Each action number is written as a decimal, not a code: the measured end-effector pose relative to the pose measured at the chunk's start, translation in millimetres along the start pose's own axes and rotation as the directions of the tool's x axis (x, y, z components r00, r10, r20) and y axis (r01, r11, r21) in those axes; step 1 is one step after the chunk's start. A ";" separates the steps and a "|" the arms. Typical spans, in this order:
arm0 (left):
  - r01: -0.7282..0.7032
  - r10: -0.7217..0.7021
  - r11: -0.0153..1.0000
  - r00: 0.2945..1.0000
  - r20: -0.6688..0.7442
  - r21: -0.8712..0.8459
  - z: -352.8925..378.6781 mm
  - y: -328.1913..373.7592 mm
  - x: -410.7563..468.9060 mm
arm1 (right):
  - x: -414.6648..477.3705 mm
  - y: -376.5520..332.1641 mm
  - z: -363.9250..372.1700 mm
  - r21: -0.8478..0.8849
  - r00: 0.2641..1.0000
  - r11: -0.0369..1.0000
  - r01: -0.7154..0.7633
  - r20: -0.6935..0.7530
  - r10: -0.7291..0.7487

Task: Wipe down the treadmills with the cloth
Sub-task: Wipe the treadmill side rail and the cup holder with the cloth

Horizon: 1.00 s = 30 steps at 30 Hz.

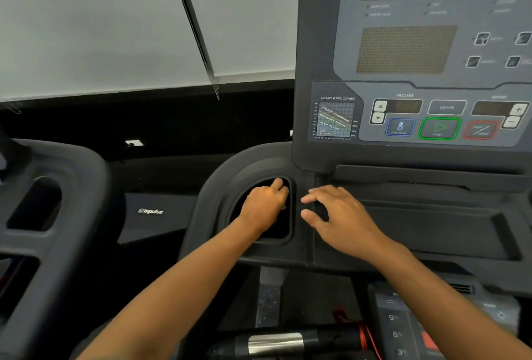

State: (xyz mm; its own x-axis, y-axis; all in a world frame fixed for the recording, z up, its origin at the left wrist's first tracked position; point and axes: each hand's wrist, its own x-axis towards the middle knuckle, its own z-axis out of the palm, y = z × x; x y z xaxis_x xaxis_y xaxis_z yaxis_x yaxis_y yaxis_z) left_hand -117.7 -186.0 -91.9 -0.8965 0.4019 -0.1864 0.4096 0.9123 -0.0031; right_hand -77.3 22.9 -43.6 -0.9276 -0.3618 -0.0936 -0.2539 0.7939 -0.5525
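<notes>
Treadmill console [414, 54] fills the upper right, and everything below is placed against it. Just under its lower left corner sits a dark cup holder [289, 224], a rounded recess in the plastic dash. Inside that recess is the left hand [266, 204], curled into a loose fist with the knuckles up and the fingers tucked down into the dark. Whether it grips the cloth cannot be told; no cloth shows in the recess or anywhere else, and the hollow around the hand is too black to read. The right hand [342, 215] lies just right of the cup holder, below the console's button panel, palm down on the dash with fingers spread and gently bent, holding nothing. Right of it, directly beneath the console, runs a long shallow tray [449, 224] with nothing visible in it. Far to the left of the console, a second treadmill [54, 201] shows its own dark pockets, their contents unreadable.
</notes>
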 end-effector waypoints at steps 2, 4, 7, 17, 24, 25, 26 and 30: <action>-0.072 0.073 0.994 0.997 -0.007 0.086 3.4 -2.0 0.6 | 1.4 0.0 -0.9 0.000 1.000 1.000 0.001 -0.009 -0.001; -0.056 0.050 0.991 0.997 0.051 0.121 0.3 -5.5 0.6 | 1.3 1.7 0.3 0.006 1.000 1.000 -0.007 -0.012 0.007; 0.043 -0.059 0.996 0.975 0.216 0.080 -9.8 -12.1 -3.8 | 0.4 1.5 3.8 0.008 1.000 1.000 -0.014 0.000 0.014; 0.187 -0.085 0.947 0.929 0.360 -0.260 1.8 -12.8 -10.3 | 1.2 -6.1 8.9 -0.018 0.999 1.000 -0.015 0.036 0.016; 0.207 -0.205 0.954 0.978 0.034 -0.219 15.4 4.3 -6.2 | -0.2 -11.3 9.9 -0.050 0.999 0.999 -0.018 0.033 0.020; 0.185 -0.186 0.966 0.983 0.013 -0.181 16.0 4.9 -6.4 | -0.2 -13.5 10.5 -0.056 0.999 0.998 -0.014 0.031 0.016; 0.175 -0.173 0.974 0.985 0.023 -0.142 16.2 6.5 -6.6 | 0.1 -15.4 10.7 -0.063 1.000 0.998 -0.011 0.027 0.013; 0.207 -0.211 0.977 0.973 0.090 0.049 14.4 9.4 -10.9 | -0.4 -19.7 10.4 -0.081 1.000 0.997 -0.011 0.013 0.012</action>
State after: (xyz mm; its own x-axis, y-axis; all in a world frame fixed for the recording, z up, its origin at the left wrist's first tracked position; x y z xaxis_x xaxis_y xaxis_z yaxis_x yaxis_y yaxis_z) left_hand -101.7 -182.9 -104.0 -0.9439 0.1915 -0.2690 0.2225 0.9708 -0.0898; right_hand -69.0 2.3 -41.3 -0.9270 -0.3582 -0.1112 -0.2647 0.8348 -0.4827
